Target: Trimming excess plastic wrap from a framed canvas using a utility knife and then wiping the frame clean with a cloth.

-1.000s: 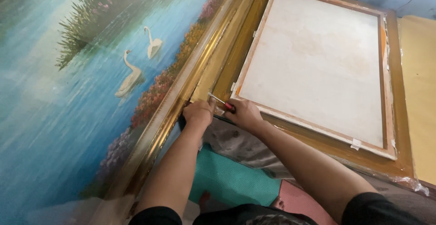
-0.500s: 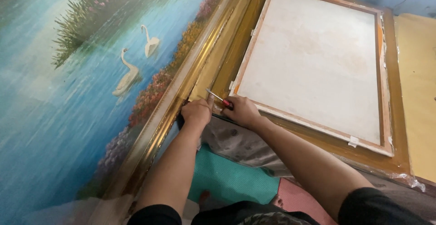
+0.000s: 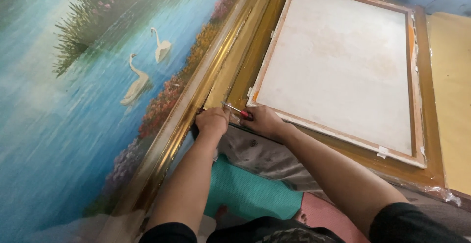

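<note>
Centre frame: right hand pinches a red-handled screwdriver at the canvas corner; left hand, fingers curled, presses the gilt frame

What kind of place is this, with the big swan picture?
Probably a picture-framing or art workshop. A large swan painting sits in a gold frame, a canvas lies face-down in a wooden frame, and the right hand holds a red-handled tool at its corner.
</note>
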